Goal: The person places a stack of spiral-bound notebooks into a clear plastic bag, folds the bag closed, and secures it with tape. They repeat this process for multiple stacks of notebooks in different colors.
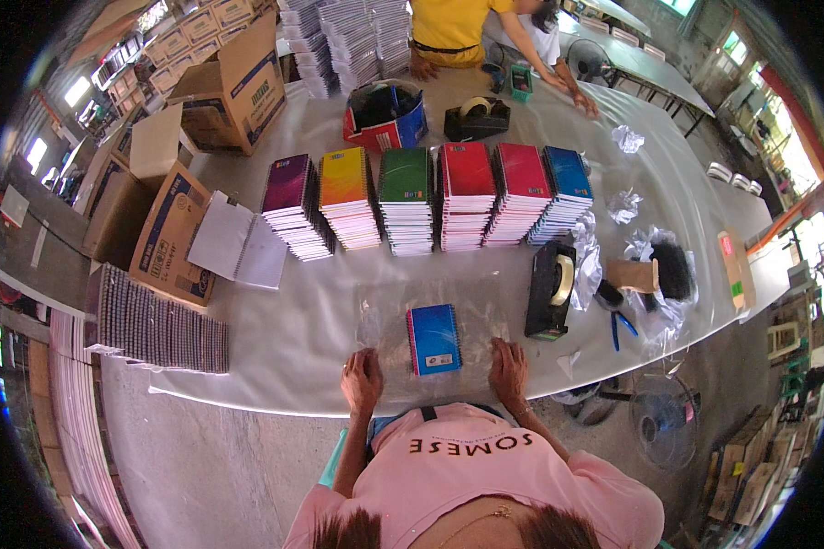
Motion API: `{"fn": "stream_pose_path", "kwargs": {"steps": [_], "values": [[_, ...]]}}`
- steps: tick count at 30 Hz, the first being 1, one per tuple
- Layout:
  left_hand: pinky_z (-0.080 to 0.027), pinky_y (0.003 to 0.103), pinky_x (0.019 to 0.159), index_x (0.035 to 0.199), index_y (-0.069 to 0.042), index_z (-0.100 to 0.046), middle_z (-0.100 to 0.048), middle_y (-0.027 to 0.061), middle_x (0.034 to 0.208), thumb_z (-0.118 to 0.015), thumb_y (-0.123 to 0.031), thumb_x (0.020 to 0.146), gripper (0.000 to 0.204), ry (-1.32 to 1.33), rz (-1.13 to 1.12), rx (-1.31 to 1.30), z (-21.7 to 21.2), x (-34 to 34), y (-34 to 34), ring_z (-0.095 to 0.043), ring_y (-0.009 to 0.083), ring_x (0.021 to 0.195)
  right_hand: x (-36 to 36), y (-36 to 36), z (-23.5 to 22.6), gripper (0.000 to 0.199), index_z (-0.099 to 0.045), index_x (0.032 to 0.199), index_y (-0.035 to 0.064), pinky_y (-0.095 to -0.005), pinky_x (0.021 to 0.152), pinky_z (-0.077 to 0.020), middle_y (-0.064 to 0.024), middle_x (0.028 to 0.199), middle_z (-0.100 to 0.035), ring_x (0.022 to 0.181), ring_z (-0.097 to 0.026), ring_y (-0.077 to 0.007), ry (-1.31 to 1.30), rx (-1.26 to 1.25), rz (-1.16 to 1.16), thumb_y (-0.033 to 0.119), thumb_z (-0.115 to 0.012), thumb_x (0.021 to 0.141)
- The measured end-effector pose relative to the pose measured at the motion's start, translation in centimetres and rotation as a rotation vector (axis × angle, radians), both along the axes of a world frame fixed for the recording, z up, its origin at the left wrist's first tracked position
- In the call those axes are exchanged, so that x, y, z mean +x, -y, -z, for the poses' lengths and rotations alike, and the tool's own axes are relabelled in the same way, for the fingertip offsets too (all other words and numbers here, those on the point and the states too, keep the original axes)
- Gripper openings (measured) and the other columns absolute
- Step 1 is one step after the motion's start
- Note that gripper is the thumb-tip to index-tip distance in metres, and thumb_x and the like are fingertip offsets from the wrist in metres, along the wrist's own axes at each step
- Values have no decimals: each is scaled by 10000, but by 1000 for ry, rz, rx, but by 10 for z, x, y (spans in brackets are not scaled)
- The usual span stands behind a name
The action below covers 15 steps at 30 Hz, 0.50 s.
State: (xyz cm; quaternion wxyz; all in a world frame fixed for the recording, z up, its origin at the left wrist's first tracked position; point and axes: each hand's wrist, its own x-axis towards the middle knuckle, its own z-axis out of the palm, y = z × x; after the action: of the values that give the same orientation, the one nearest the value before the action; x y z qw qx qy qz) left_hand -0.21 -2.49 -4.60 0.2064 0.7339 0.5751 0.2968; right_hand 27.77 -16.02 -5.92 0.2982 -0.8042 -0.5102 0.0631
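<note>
A blue spiral notebook [436, 339] with a pink strip beside its coil lies on a clear plastic sheet [383, 311] near the table's front edge. My left hand [362, 378] has its fingers closed on the sheet's near left edge. On the opposite side, my right hand [508, 371] pinches the near right edge. Neither hand touches the notebook. Beyond the sheet stands a row of spiral notebook stacks: purple [295, 206], yellow [346, 197], green [406, 199], red [467, 195], pinkish red [521, 194] and blue [561, 194].
A black tape dispenser [549, 293] stands right of the sheet, near blue-handled scissors [624, 326] and crumpled plastic [586, 261]. Another dispenser [477, 120] and an open box [384, 116] sit farther back. Cartons [169, 233] and stacked notebooks [163, 320] line the left. Two people work across the table.
</note>
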Motion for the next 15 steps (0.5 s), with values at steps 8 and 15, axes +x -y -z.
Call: {"fn": "stream_pose_path", "kwargs": {"steps": [8, 15], "values": [[-487, 435, 768, 979, -81, -638, -667, 121, 930, -595, -180, 906, 130, 24, 6, 31, -1, 0, 0, -632, 343, 859, -1, -1, -3, 299, -588, 1189, 74, -456, 874, -432, -147, 1055, -592, 972, -546, -351, 12, 32, -7, 82, -473, 912], [-488, 434, 781, 980, -81, -647, -665, 123, 929, -595, -183, 901, 139, 2, -16, -2, -3, 2, 0, -632, 344, 868, 1, -2, 2, 290, -596, 1178, 83, -453, 880, -429, -146, 1046, -595, 966, -546, -350, 28, 49, -2, 97, -471, 917]]}}
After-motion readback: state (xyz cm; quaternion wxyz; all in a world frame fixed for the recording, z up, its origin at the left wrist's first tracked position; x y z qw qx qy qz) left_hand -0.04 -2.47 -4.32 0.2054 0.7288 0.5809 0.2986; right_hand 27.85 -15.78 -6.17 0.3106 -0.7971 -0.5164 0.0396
